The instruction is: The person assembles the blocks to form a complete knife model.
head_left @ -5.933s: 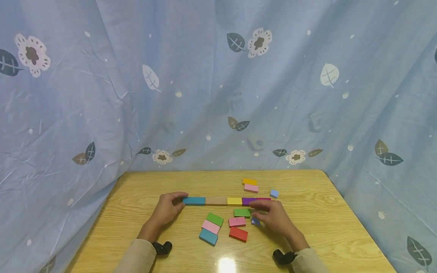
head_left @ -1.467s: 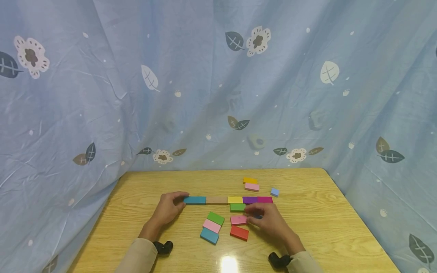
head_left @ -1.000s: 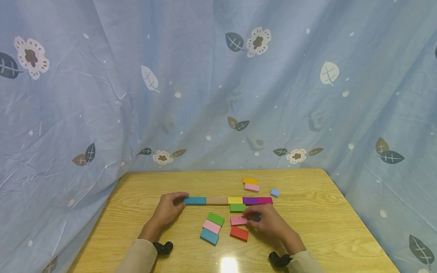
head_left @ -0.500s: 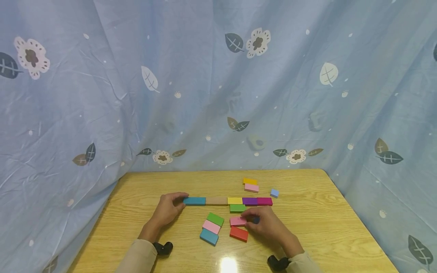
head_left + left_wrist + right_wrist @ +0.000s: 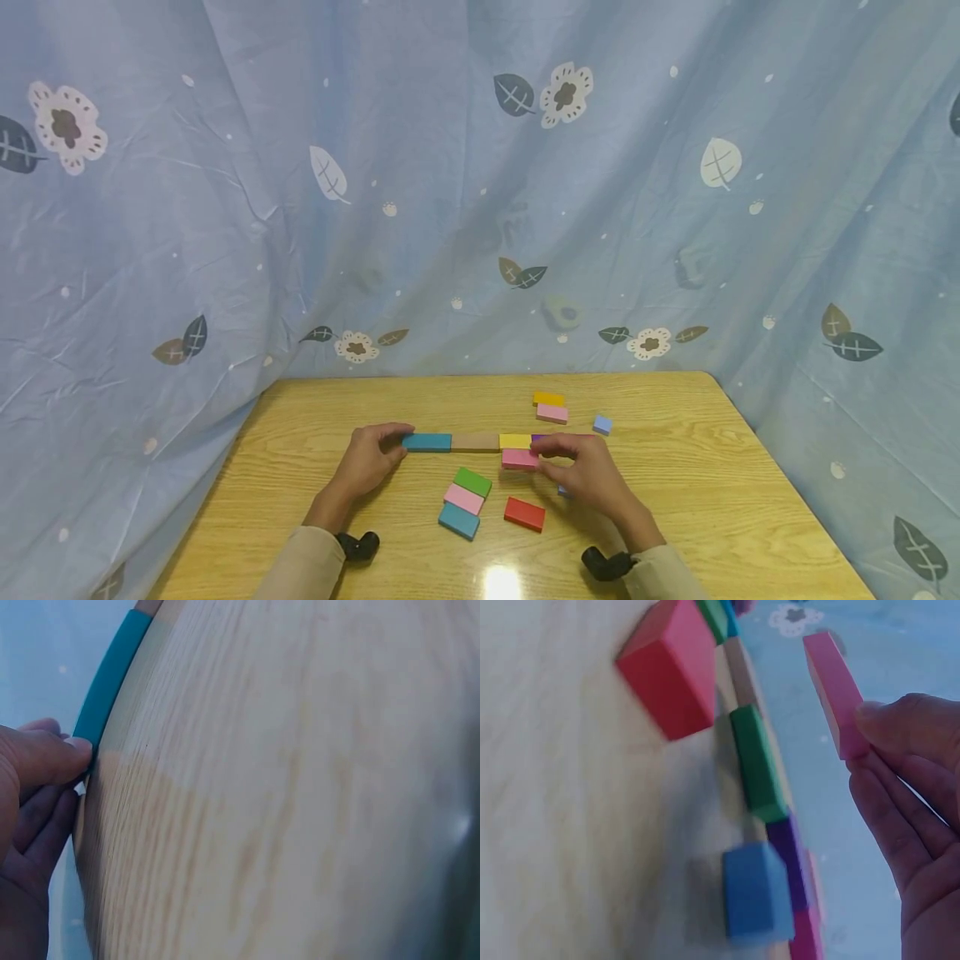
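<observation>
A row of wooden blocks runs across the table: a teal block (image 5: 427,443), a tan block (image 5: 476,443), a yellow block (image 5: 514,441) and a purple block (image 5: 789,855), then a magenta one (image 5: 805,934). My left hand (image 5: 367,460) pinches the teal block's left end between thumb and fingers. Raised off the table, a pink block (image 5: 519,459) is pinched by its right end in my right hand (image 5: 588,471). Below it, a green block (image 5: 757,761) lies along the row's near side; the pink block hides it in the head view.
Nearer me lie a red block (image 5: 524,514) and a slanted group of green (image 5: 473,482), light pink (image 5: 464,499) and teal (image 5: 459,520) blocks. A small blue block (image 5: 756,892) sits under my right hand. Behind the row are orange (image 5: 549,399), pink (image 5: 552,413) and small light-blue (image 5: 602,425) blocks.
The green block has slid left and up against the yellow block. My right hand has since gripped the pink block and lifted it toward the row. My left hand has stayed put.
</observation>
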Motion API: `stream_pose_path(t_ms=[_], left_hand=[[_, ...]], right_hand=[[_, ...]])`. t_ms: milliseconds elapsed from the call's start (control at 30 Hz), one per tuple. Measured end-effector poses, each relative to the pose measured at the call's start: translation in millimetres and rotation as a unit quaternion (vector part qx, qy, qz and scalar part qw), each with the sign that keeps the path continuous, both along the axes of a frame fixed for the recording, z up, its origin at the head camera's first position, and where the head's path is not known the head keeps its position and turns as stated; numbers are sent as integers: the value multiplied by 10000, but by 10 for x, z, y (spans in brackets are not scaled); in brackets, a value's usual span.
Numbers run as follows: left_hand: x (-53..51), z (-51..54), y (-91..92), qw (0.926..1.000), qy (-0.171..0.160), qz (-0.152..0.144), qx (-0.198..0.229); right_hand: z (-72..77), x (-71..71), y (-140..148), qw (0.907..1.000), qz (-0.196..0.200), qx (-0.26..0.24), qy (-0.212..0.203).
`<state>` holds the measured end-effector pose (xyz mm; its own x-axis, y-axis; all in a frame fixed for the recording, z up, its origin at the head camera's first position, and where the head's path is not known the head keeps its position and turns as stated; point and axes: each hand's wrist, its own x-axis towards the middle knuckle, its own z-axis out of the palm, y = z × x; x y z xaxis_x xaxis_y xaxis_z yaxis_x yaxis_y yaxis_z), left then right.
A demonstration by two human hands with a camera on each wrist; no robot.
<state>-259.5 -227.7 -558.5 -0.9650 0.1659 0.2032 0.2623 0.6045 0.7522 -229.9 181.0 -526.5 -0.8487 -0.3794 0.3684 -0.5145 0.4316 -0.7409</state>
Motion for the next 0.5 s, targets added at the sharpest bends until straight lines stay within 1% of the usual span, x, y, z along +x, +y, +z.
stream_pose_path(t_ms=[100, 300, 500], left_hand=[[13, -2, 2, 10000, 38, 19, -35], [19, -9, 7, 10000, 33, 19, -4], [20, -9, 15, 10000, 86, -2, -20]], right_hand=[[39, -30, -73, 10000, 40, -50, 31], [68, -104, -246, 9994, 281, -187, -91], [41, -164, -390, 9996, 243, 141, -89]])
